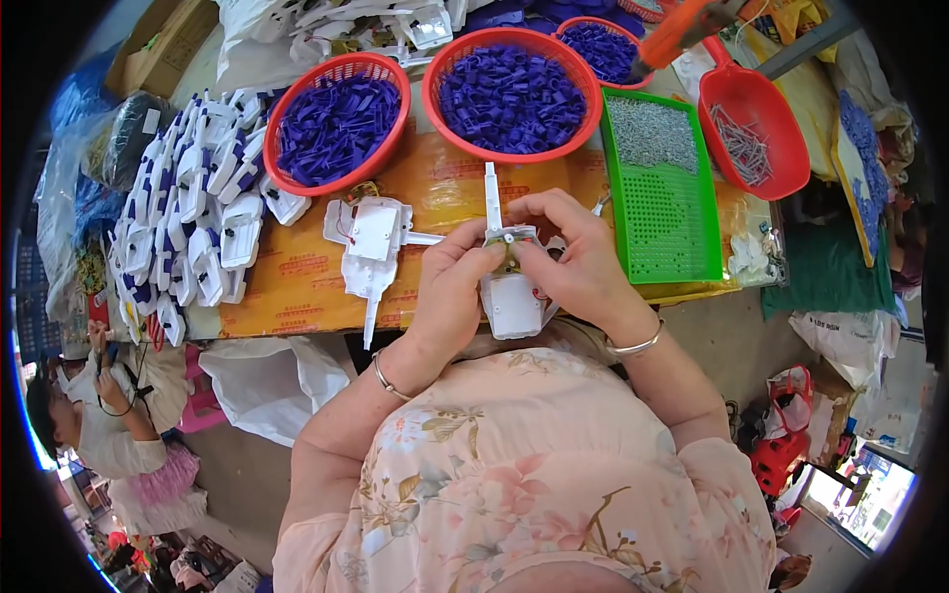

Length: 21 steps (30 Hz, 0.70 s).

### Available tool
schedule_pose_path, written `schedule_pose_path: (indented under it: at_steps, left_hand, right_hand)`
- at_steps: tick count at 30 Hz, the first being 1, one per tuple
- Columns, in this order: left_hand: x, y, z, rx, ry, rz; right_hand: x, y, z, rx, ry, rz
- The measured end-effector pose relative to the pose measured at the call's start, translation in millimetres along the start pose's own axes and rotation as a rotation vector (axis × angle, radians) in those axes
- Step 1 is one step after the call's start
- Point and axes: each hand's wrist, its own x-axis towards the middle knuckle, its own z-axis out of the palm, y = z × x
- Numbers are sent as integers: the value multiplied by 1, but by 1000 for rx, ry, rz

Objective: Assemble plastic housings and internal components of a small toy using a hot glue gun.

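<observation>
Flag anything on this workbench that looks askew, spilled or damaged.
Nothing stands out. Both hands, left and right, hold a white plastic housing; another white housing lies flat, and the blue clips stay inside the red round baskets.

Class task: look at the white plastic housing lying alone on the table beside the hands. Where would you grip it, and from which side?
Grip the white housing across its wide boxy body, coming from above. It lies flat, and its thin stem pointing toward the table edge looks too slender to hold firmly.

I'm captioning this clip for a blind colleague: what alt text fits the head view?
Both hands, left hand and right hand, hold a white plastic part above a yellow table. Behind it stand red baskets of blue pieces, a green tray and stacked white housings.
</observation>
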Motion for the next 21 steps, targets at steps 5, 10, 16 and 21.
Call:
schedule_pose_path:
  at_steps: [5, 10, 16, 21]
  left_hand:
    - [-1, 3, -5, 59, 25, 23]
    - [-2, 15, -7, 281, 0, 41]
    - [-5, 8, -9, 328, 1, 172]
    - [-4, -1, -11, 515, 14, 312]
  right_hand:
    - [0, 0, 3, -51, -40, -6]
    - [-1, 4, 4, -38, -32, -72]
    - [-1, 4, 5, -55, -38, -71]
    - [-2, 5, 8, -85, -31, -163]
